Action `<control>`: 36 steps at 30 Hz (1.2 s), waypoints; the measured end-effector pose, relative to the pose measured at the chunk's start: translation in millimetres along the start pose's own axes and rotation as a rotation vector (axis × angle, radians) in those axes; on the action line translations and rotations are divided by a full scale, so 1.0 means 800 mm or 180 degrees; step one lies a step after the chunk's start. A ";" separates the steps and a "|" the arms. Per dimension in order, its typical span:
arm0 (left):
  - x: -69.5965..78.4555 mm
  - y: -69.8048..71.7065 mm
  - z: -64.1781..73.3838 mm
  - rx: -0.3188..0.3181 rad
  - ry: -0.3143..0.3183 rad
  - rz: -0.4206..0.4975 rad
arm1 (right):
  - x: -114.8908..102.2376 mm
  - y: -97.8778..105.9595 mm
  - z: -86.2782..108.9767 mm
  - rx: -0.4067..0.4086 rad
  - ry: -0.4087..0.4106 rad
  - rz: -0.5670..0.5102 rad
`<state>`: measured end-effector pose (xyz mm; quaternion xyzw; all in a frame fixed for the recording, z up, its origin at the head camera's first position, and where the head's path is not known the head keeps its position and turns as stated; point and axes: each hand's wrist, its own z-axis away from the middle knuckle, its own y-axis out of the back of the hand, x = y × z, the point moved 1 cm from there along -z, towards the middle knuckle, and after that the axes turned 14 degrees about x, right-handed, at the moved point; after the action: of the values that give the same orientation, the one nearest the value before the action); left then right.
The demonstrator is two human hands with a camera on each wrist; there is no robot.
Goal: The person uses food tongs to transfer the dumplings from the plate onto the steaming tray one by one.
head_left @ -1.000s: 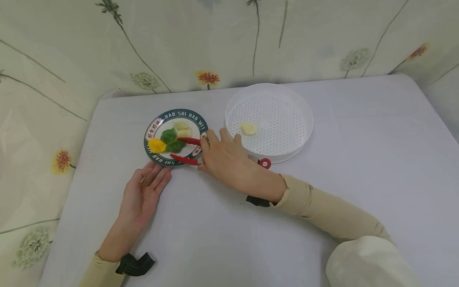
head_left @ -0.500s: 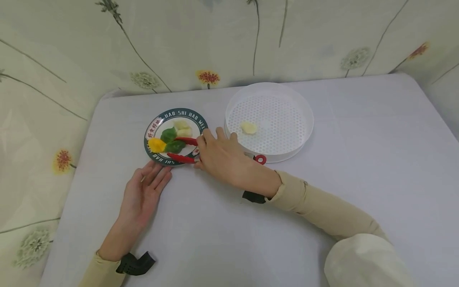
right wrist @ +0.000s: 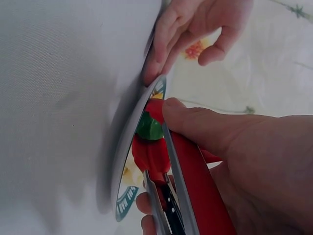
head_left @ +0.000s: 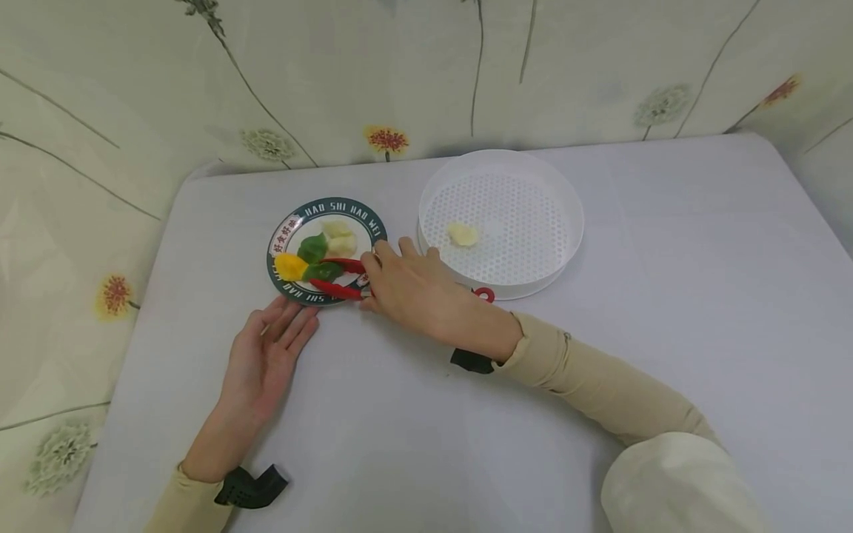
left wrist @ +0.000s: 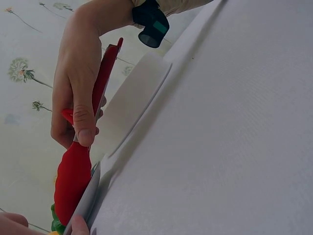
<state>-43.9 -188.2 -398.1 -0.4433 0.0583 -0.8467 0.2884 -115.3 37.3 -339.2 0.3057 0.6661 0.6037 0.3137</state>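
My right hand (head_left: 416, 292) grips red-tipped tongs (head_left: 340, 289) from the right, thumb on one arm in the right wrist view. The tongs' spread red heads reach over a round plate (head_left: 363, 215) with a dark green lettered rim. Between them sits a green dumpling-shaped piece (head_left: 324, 272). Another green piece (head_left: 312, 249), a yellow one (head_left: 291, 267) and pale ones (head_left: 341, 245) lie on the same plate. My left hand (head_left: 263, 370) lies palm up with its fingers straight, fingertips at the plate's near rim.
A white perforated round tray (head_left: 533, 252) stands right of the plate, with one pale dumpling-shaped piece (head_left: 462, 235) inside. The tongs' red ring end (head_left: 485, 295) overlaps its near edge in the head view. A white cloth (head_left: 373, 437) covers the table; flowered fabric hangs behind.
My right hand and the tongs have shifted slightly left over the plate. The red heads have come a little closer together around the green piece. The left hand has stayed in place.
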 end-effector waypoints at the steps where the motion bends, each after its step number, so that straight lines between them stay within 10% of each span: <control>1: 0.000 0.000 0.000 -0.0001 -0.0003 -0.0001 | 0.000 0.000 0.000 0.0008 0.0021 0.0013; 36: 0.001 0.003 -0.001 0.0006 0.0044 -0.0010 | 0.018 0.022 0.006 -0.0110 -0.0140 -0.0067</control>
<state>-44.3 -190.6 -398.9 -0.4372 0.0587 -0.8503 0.2870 -120.2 52.9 -322.5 0.3065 0.6517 0.6049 0.3398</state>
